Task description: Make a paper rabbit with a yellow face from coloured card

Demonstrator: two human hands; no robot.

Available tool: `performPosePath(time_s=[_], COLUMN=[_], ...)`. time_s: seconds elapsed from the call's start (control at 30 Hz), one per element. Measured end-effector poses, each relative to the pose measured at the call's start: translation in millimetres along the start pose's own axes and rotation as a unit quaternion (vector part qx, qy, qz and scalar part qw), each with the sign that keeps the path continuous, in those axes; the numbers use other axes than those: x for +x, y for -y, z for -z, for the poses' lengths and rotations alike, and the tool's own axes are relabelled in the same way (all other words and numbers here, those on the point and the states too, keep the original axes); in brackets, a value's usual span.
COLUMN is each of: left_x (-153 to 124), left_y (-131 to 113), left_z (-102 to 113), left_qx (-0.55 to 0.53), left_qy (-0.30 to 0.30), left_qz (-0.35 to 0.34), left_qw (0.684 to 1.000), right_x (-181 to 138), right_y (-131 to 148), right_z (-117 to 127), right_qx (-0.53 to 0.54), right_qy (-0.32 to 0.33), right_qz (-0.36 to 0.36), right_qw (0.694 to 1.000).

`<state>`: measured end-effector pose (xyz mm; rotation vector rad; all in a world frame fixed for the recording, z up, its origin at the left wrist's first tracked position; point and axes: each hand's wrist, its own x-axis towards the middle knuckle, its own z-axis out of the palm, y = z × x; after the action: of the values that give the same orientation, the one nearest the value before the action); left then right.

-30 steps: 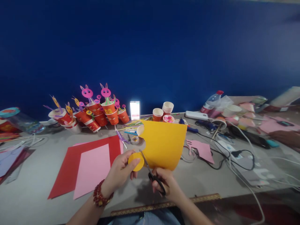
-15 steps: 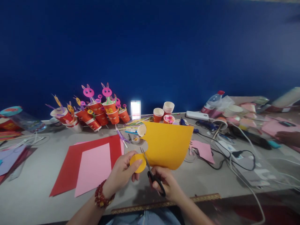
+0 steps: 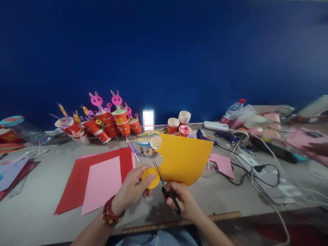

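Observation:
My left hand (image 3: 137, 184), with a red bead bracelet at the wrist, pinches a small yellow paper circle (image 3: 150, 181) under its thumb. My right hand (image 3: 180, 201) grips black-handled scissors (image 3: 169, 195), whose slightly parted blades point up and left beside the circle's right edge. A large yellow paper sheet (image 3: 186, 159) stands up behind the right hand, its lower edge at the fingers. Rounded bites are cut out of the sheet's left edge. Whether the right fingers also pinch the sheet is hidden.
Red and pink paper sheets (image 3: 102, 186) lie on the left. Red paper cups with pink rabbit figures (image 3: 119, 118) line the wall. Stacked cups (image 3: 173, 125) stand behind the yellow sheet. Cables and a power strip (image 3: 263, 182) spread over the right; a person's hand (image 3: 317, 149) shows at the far right.
The yellow sheet has shifted slightly to the right, widening the gap to the circle and baring more of the cup behind its left edge. Both hands keep nearly the same place.

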<state>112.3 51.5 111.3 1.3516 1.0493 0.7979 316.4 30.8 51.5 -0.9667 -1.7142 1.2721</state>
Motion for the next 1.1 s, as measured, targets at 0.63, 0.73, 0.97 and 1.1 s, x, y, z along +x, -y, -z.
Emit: performPosePath(time_s=[0.63,0.73,0.97,1.1], left_x=[0.8,0.6,1.7,1.4], left_y=[1.5,1.9,-0.2,-1.7], left_z=[6.6,7.3,8.7,8.8], left_qx=[0.005,0.008,0.021,0.019], left_qy=[0.016,0.016,0.019,0.021], left_qz=[0.006,0.005,0.003,0.004], left_qw=[1.0,1.0,1.0,1.0], right_x=[0.4,0.0,0.2,-0.5], right_y=[-10.1,-9.2,-6.0,-8.7], right_z=[-3.9,-4.2,-3.9,-3.9], right_qx=[0.06,0.063,0.062,0.071], right_qy=[0.0,0.005,0.0,0.001], right_qz=[-0.004,-0.011,-0.008,-0.017], right_qw=[0.998,0.998,0.998,0.997])
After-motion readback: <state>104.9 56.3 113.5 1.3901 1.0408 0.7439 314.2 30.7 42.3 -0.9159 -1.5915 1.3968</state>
